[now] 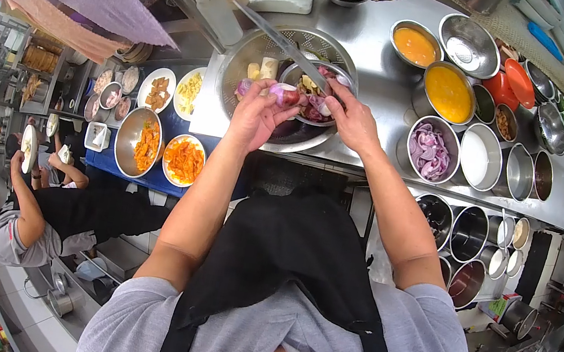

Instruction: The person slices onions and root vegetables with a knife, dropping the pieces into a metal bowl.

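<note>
My left hand [254, 118] pinches a red onion [285, 95] above a large perforated steel colander [351, 50]. My right hand [355, 123] is closed at the rim of a smaller steel bowl [321, 122] that sits in the colander; what its fingers grip is hidden. A long narrow metal strip [275, 38] slants across the colander, its lower end close to my right fingers; I cannot tell whether they hold it. Onion pieces and skins [314, 107] lie in the smaller bowl. Pale cut chunks [269, 67] rest in the colander's left side.
On the right stand pots of sliced red onion [435, 151], yellow liquid [450, 92] and white contents [476, 153]. Bowls of orange pieces [147, 146] and plates stand at left. A shelf post [198, 9] rises behind. A co-worker [28, 223] holds a plate at far left.
</note>
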Motion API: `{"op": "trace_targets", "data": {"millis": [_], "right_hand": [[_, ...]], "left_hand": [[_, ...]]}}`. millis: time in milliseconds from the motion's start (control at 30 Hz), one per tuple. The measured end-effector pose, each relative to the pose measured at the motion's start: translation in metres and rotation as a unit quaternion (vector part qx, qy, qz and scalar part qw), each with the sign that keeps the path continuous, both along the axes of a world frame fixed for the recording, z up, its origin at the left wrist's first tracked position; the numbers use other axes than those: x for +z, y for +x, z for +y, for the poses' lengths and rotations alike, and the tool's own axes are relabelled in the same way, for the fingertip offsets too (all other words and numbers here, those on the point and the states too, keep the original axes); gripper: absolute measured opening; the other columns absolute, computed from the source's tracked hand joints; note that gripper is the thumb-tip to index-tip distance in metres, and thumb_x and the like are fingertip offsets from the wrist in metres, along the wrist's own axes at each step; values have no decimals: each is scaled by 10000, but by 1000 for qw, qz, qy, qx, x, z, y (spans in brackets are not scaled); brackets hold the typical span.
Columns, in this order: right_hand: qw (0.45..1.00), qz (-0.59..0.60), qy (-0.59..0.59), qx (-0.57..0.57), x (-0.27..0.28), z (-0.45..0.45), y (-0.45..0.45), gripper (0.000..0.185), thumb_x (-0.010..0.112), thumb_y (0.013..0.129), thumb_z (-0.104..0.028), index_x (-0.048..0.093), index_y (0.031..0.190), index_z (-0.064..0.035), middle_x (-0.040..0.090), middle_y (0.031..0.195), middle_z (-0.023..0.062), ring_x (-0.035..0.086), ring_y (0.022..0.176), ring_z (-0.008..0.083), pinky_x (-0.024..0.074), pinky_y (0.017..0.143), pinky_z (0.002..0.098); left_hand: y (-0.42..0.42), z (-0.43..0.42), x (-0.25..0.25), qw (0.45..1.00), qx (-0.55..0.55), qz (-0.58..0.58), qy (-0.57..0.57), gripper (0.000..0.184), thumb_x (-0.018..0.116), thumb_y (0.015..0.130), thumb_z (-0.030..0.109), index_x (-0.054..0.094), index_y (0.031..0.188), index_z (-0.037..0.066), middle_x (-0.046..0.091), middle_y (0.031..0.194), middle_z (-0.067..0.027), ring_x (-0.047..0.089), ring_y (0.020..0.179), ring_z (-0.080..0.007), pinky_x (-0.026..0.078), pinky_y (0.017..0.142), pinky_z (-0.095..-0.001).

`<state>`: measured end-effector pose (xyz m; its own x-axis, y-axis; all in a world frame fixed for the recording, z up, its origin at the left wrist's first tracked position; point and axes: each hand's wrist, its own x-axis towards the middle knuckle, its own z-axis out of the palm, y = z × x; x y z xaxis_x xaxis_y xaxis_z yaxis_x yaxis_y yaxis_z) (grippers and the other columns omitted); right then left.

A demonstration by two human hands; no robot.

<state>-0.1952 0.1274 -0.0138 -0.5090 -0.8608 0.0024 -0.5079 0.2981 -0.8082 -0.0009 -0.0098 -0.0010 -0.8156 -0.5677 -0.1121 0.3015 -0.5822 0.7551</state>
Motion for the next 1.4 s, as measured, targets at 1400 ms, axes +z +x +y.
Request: {"op": "trace_targets", "data": {"millis": [1400], "right_hand": [[991, -61, -98, 69, 8, -8, -2, 530, 535, 1009, -457, 518, 1464, -186, 554, 1452, 133, 525, 1337, 338, 413, 1099, 401]], "left_hand": [[1, 1, 15, 991, -128, -15, -34, 674, 755, 814, -38, 438, 1406, 19, 621, 1237, -126, 668, 1050, -240, 580, 805, -304]]}}
